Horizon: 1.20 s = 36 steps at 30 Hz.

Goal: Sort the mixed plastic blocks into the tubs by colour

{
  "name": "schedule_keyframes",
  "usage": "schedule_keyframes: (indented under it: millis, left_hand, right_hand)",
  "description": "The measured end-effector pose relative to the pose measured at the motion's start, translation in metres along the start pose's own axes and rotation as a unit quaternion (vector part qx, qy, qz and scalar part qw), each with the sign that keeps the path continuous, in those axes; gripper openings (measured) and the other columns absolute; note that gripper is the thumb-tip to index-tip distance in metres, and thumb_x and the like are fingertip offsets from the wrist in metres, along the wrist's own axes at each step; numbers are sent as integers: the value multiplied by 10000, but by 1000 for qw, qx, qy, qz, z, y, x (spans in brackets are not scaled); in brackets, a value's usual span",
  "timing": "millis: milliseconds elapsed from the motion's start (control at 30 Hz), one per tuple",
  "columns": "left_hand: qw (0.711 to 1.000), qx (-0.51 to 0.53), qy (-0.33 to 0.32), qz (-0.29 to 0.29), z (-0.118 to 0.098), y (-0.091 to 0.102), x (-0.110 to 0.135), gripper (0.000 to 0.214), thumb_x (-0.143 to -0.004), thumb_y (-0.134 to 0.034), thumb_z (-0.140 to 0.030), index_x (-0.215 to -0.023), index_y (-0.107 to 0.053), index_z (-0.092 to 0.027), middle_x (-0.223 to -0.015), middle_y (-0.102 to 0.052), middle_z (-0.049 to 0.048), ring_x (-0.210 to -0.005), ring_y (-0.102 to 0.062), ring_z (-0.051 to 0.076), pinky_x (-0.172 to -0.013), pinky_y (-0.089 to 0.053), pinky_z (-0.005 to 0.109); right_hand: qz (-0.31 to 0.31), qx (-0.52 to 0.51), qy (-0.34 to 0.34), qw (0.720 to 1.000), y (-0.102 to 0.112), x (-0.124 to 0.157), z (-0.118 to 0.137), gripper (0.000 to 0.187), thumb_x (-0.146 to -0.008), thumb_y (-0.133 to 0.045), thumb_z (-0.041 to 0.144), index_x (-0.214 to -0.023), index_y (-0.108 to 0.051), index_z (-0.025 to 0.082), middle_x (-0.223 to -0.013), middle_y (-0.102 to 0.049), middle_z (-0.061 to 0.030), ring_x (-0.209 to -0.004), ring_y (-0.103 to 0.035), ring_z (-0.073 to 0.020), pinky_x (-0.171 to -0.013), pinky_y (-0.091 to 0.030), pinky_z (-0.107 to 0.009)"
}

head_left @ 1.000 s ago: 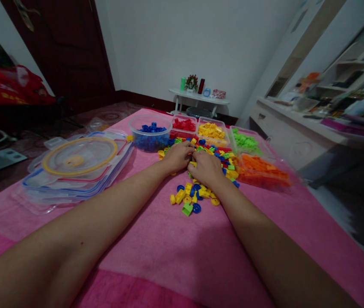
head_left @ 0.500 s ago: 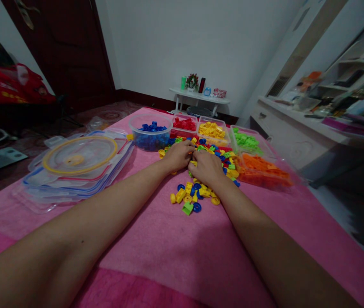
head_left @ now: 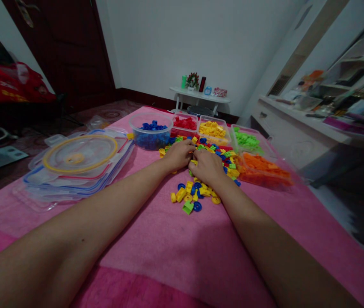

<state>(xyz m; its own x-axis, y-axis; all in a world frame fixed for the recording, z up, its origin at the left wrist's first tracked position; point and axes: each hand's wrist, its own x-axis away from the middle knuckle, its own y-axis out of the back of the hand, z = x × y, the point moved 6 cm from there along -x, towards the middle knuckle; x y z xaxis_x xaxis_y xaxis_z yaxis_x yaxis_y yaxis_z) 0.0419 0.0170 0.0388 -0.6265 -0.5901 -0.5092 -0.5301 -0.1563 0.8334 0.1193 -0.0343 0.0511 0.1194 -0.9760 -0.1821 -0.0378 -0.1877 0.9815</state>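
My left hand [head_left: 179, 155] and my right hand [head_left: 208, 166] meet over a pile of mixed toy building blocks [head_left: 230, 171] in yellow, blue, green and red. The fingers of both hands are curled in and closed, their tips touching or nearly so. What they hold is hidden. A bit of yellow shows beside the right thumb. Nearer to me lie loose yellow pieces [head_left: 181, 195], blue wheels [head_left: 197, 206] and a green block [head_left: 188, 208].
Behind the pile stand a round tub of blue blocks [head_left: 152, 139] and boxes of red blocks [head_left: 184, 122], yellow blocks [head_left: 212, 129], green blocks [head_left: 247, 140] and orange blocks [head_left: 265, 167]. Stacked lids [head_left: 79, 160] lie at left on the pink tablecloth [head_left: 156, 244].
The hands stay in the same place over the pile. Only a very slight shift of the view shows; no block has visibly moved.
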Motion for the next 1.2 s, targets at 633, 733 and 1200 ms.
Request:
schedule_keyframes:
  millis: [633,733,1200]
  left_hand:
    - [1000,-1,0,1,0,0,0,261,-765,-481,-142,-923,-686,-175,-1055,-619,65,-979,-581,184,-863,-462,289]
    - [1000,-5,-3,-1,0,0,0,263,-768,-474,-146,-924,-684,-172,-1050,-620,66,-978,-580,185,-856,-463,293]
    - [1000,1,0,-2,-2,2,1,254,-774,-469,-143,-909,-682,-170,-1041,-622,66,-976,-582,183,-857,-462,293]
  right_hand:
    - [-14,-4,5,1000,0,0,0,338,-814,-428,312,-1050,-613,157,-1037,-645,-122,-936,-612,-259,-756,-450,-314]
    - [-12,-9,2,1000,-1,0,-1,341,-811,-431,316,-1052,-612,154,-1048,-642,-127,-946,-608,-257,-767,-445,-312]
    - [-18,-7,12,1000,-1,0,-2,332,-803,-438,310,-1042,-611,159,-1030,-644,-120,-921,-617,-264,-742,-461,-328]
